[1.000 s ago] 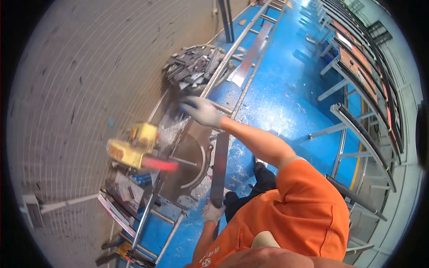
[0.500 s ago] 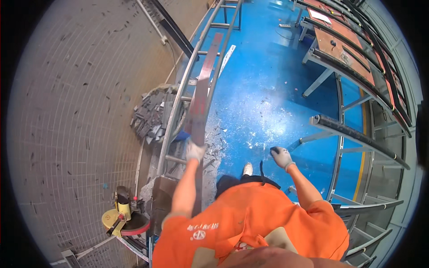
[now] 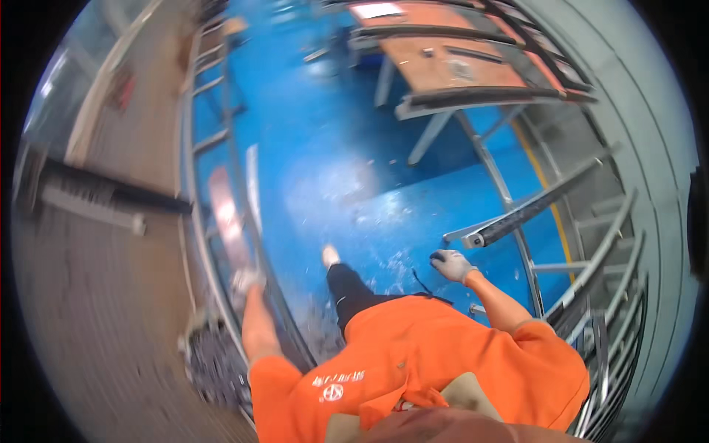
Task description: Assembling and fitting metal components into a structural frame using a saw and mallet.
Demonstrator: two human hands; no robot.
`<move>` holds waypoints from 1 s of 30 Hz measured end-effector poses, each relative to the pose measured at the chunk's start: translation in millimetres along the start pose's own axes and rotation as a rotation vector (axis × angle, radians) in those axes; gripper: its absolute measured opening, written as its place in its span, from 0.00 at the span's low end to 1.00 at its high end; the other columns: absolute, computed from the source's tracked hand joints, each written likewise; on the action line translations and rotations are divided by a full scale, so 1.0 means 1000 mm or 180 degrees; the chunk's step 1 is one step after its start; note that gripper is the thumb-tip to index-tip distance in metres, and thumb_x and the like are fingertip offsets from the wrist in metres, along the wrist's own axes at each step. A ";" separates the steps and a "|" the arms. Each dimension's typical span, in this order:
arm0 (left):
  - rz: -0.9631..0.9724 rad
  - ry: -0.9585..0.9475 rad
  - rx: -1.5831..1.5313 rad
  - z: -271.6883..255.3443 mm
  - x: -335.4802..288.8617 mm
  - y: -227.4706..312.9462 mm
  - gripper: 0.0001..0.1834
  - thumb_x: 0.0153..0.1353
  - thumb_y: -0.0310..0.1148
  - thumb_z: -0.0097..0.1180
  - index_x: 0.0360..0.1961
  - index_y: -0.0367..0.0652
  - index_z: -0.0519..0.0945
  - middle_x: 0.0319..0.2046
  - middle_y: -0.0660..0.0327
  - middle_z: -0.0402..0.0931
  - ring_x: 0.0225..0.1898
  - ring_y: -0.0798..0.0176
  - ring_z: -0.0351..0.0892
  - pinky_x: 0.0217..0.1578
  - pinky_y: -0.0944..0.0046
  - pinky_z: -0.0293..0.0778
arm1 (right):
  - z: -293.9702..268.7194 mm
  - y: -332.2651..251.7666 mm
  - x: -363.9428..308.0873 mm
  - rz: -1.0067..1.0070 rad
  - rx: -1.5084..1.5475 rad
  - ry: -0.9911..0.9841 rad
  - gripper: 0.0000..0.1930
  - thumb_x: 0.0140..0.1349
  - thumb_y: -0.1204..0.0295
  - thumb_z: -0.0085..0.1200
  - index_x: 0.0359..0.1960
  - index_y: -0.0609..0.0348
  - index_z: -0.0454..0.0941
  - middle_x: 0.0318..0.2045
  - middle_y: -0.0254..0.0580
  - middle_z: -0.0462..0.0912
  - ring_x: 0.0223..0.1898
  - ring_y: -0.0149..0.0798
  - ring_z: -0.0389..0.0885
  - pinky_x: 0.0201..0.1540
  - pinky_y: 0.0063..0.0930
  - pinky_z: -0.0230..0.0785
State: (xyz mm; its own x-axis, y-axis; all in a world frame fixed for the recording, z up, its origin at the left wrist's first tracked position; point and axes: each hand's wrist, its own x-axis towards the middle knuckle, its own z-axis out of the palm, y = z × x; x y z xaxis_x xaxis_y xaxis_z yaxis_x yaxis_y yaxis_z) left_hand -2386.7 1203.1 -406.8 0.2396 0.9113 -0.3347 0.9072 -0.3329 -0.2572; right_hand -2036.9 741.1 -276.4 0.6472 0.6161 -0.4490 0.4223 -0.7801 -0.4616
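Observation:
My left hand, in a pale glove and blurred by motion, is closed on the near end of a long flat metal strip. The strip lies lengthwise along a ladder-like metal rack, and its far part catches a reddish shine. Out to my right, my right hand hangs over the blue floor, in a light glove with dark fingertips. Its fingers curl in loosely, and no object shows in them. The end of a black padded bar is just beyond that hand, apart from it.
Grey scrap pieces are heaped left of the rack. A white strip lies on the blue floor beside it. Orange-topped worktables with black padded bars stand ahead right. A dark beam juts in from the left.
I have walked forward along the rack, and my view has swung. My left hand still holds the strip. The scrap heap is now nearer me, and the yellow-and-red cutting machine has left view.

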 end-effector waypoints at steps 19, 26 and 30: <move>-0.0680 -0.0256 -0.1649 -0.100 0.052 0.123 0.61 0.42 0.50 0.67 0.69 0.27 0.47 0.50 0.38 0.71 0.49 0.39 0.77 0.54 0.50 0.71 | -0.046 0.053 0.118 0.2218 0.1354 0.0724 0.18 0.60 0.58 0.47 0.34 0.58 0.84 0.34 0.47 0.86 0.37 0.55 0.82 0.45 0.41 0.73; 0.0032 -0.0049 -0.2214 -0.242 0.074 0.304 0.56 0.42 0.47 0.68 0.67 0.30 0.53 0.51 0.36 0.73 0.52 0.36 0.75 0.56 0.51 0.70 | -0.062 0.165 0.177 0.2039 0.1992 0.1928 0.15 0.60 0.65 0.49 0.33 0.65 0.83 0.25 0.42 0.85 0.23 0.40 0.80 0.31 0.30 0.74; 0.0514 0.0325 -0.2043 -0.315 0.093 0.426 0.58 0.42 0.46 0.66 0.69 0.31 0.49 0.55 0.37 0.71 0.50 0.35 0.76 0.52 0.48 0.71 | -0.131 0.213 0.206 0.2204 0.2546 0.1973 0.15 0.60 0.65 0.49 0.35 0.64 0.83 0.25 0.41 0.85 0.25 0.38 0.81 0.33 0.29 0.74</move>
State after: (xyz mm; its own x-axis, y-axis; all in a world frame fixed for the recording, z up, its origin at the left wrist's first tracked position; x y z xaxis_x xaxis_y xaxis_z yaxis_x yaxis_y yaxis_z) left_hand -1869.1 1222.2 -262.3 0.3925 0.8910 -0.2281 0.8754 -0.2859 0.3898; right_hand -1730.3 687.4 -367.4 0.8649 -0.2285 -0.4470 -0.4981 -0.5009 -0.7078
